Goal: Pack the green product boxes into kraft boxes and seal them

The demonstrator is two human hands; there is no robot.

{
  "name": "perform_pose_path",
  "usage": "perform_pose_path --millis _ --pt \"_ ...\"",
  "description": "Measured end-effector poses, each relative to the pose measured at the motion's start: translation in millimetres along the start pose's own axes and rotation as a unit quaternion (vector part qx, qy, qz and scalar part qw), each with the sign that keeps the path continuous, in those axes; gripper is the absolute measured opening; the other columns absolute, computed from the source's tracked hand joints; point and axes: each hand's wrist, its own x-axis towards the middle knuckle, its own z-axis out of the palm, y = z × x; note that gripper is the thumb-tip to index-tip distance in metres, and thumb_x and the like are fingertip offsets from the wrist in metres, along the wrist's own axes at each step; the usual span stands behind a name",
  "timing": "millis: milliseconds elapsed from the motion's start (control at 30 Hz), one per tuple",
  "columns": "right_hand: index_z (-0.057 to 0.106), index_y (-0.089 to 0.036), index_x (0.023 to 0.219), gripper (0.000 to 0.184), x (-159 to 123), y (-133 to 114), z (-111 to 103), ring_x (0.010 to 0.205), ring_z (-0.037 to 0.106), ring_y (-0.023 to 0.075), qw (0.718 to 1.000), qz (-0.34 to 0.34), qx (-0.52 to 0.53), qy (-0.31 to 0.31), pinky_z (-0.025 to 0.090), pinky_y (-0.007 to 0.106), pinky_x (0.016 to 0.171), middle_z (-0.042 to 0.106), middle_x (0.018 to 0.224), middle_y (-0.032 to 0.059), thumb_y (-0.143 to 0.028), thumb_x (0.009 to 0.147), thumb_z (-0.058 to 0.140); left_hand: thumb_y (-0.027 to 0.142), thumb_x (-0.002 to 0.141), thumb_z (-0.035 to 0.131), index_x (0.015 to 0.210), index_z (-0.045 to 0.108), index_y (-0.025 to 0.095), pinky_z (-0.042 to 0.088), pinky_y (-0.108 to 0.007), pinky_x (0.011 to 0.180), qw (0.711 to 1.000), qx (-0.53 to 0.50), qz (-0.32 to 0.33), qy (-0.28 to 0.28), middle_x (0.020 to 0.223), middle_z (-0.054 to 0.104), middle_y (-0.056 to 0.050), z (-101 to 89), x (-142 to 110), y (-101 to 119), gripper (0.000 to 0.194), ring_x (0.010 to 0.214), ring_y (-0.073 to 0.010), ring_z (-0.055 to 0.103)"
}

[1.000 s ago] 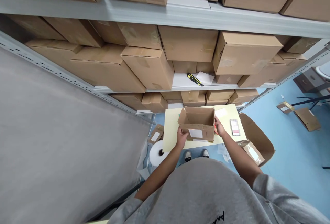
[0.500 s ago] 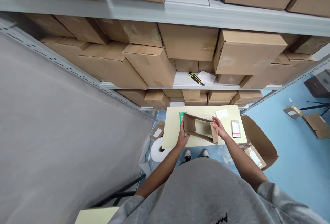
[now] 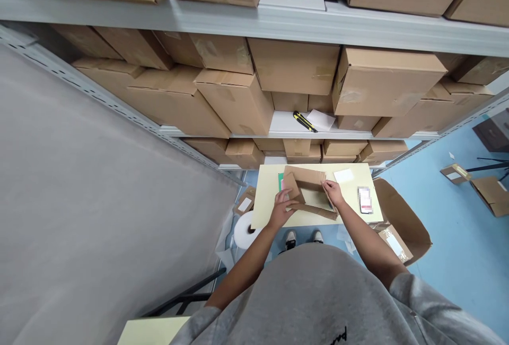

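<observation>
- The left grip (image 3: 283, 210) is closed around a folded brown flap of a corrugated cardboard box (image 3: 306, 178), fingers curled over its edge.
- The right grip (image 3: 333, 194) pinches the box's right side between fingertips and thumb, with the fingers partly hidden behind the cardboard.
- The box lies low and partly collapsed near the front edge of the surface (image 3: 270, 191), a smooth pale-yellow board, its walls folding inward.
- A green item (image 3: 280, 181) pokes out just beside the box's left side, mostly hidden.
- Near the surface's right edge lie one white label (image 3: 343, 176) and one small stack of cards (image 3: 365, 200), blurred and unreadable.
- One white roll (image 3: 244, 231) stands on the floor below the surface's left front corner.
- One black-and-yellow utility knife (image 3: 304, 121) lies on the steel shelf (image 3: 286, 127) above, among taped cartons.
</observation>
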Motion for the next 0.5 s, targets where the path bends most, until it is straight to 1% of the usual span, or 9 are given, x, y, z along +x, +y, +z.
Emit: perform_pose_path --millis 33,67,133,233,300,367,400,500 --pt "0.063 -0.024 0.068 0.058 3.5 -2.6 -1.2 0.08 0.058 0.0229 1.0 0.001 0.008 0.013 0.048 0.033 0.076 0.062 0.071 -0.0001 -0.079 0.083 0.072 0.027 0.092 0.082 0.1 0.087 0.029 0.041 -0.065 0.131 1.0 -0.006 0.01 0.001 0.158 0.06 -0.009 -3.1 2.0 -1.2 0.01 0.16 -0.0353 0.043" --pt "0.066 -0.023 0.072 0.056 6.6 -5.1 -3.0 0.082 0.059 0.0236 0.999 0.003 0.021 0.024 0.05 0.034 0.078 0.065 0.074 0.0006 -0.078 0.082 0.072 0.03 0.094 0.082 0.093 0.086 0.027 0.04 -0.065 0.131 1.0 -0.015 0.018 0.003 0.155 0.064 -0.01 -6.1 4.3 -2.3 0.005 0.16 -0.0349 0.043" --pt "0.072 -0.024 0.084 0.052 11.1 -9.8 -7.6 0.088 0.063 0.0249 0.998 0.004 0.055 0.035 0.053 0.036 0.082 0.072 0.085 0.002 -0.076 0.083 0.073 0.036 0.094 0.083 0.083 0.082 0.025 0.041 -0.065 0.13 0.999 -0.04 0.02 0.013 0.151 0.068 -0.012 -10.7 9.6 -4.2 0.016 0.158 -0.0341 0.047" --pt "0.074 -0.026 0.097 0.048 12.5 -13.1 -13.3 0.096 0.068 0.0255 0.995 0.005 0.093 0.033 0.057 0.038 0.091 0.077 0.098 0.0029 -0.073 0.086 0.072 0.04 0.088 0.089 0.072 0.072 0.024 0.043 -0.065 0.128 0.998 -0.06 -0.007 0.032 0.147 0.072 -0.014 -12.7 17.9 -6.6 0.028 0.152 -0.0347 0.053" --pt "0.073 -0.027 0.099 0.048 10.1 -11.9 -15.0 0.101 0.07 0.0264 0.994 0.012 0.105 0.028 0.059 0.04 0.095 0.078 0.102 0.0038 -0.073 0.088 0.072 0.041 0.083 0.093 0.068 0.067 0.025 0.042 -0.065 0.128 0.997 -0.055 -0.03 0.042 0.145 0.073 -0.014 -11.2 22.2 -8.5 0.034 0.151 -0.0356 0.053" --pt "0.072 -0.027 0.106 0.048 6.2 -8.4 -15.2 0.106 0.072 0.028 0.993 0.018 0.112 0.015 0.061 0.043 0.099 0.08 0.11 0.0054 -0.07 0.086 0.077 0.042 0.08 0.095 0.068 0.062 0.025 0.042 -0.065 0.127 0.997 -0.054 -0.043 0.043 0.145 0.073 -0.013 -8.6 24.6 -10.6 0.038 0.149 -0.0352 0.054" --pt "0.072 -0.027 0.112 0.05 4.2 -6.2 -15.0 0.109 0.073 0.0288 0.993 0.022 0.114 0.005 0.061 0.044 0.1 0.08 0.115 0.0062 -0.067 0.083 0.083 0.043 0.081 0.094 0.07 0.061 0.025 0.043 -0.063 0.126 0.996 -0.057 -0.045 0.042 0.145 0.073 -0.013 -7.1 25.2 -11.9 0.039 0.148 -0.0346 0.055" --pt "0.07 -0.028 0.124 0.066 -0.6 0.6 -14.3 0.114 0.075 0.0311 0.993 0.033 0.112 -0.022 0.062 0.049 0.104 0.08 0.125 0.0082 -0.054 0.07 0.097 0.046 0.085 0.089 0.076 0.061 0.025 0.044 -0.059 0.126 0.994 -0.078 -0.053 0.052 0.142 0.071 -0.012 -0.6 25.4 -15.4 0.036 0.143 -0.0324 0.058"
